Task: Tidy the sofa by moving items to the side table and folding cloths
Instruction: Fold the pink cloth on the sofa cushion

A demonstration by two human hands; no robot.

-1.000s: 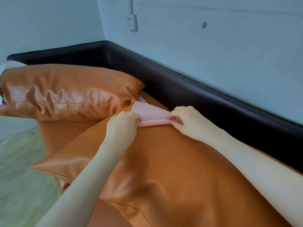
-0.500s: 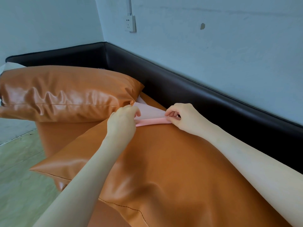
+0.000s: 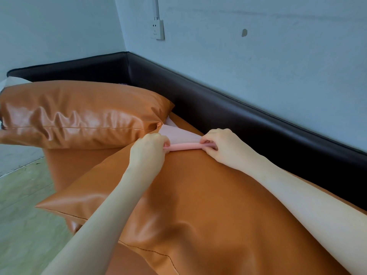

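Observation:
A pale pink cloth (image 3: 179, 135) lies on the far end of a large orange leather cushion (image 3: 198, 195), partly tucked behind another orange cushion (image 3: 79, 114). Its near edge is folded into a thick pink band stretched between my hands. My left hand (image 3: 148, 150) pinches the band's left end. My right hand (image 3: 222, 144) pinches its right end, fingers curled over the fold. Most of the cloth beyond the fold is hidden by the cushions.
The sofa's dark brown back and arm (image 3: 238, 120) run along the blue-grey wall into the corner. A wall socket (image 3: 157, 29) sits above the corner. Pale green floor (image 3: 23, 195) lies to the left of the sofa.
Both hands keep their pinch on the folded edge. They shifted slightly away and then back towards me, and the fold stays stretched between them.

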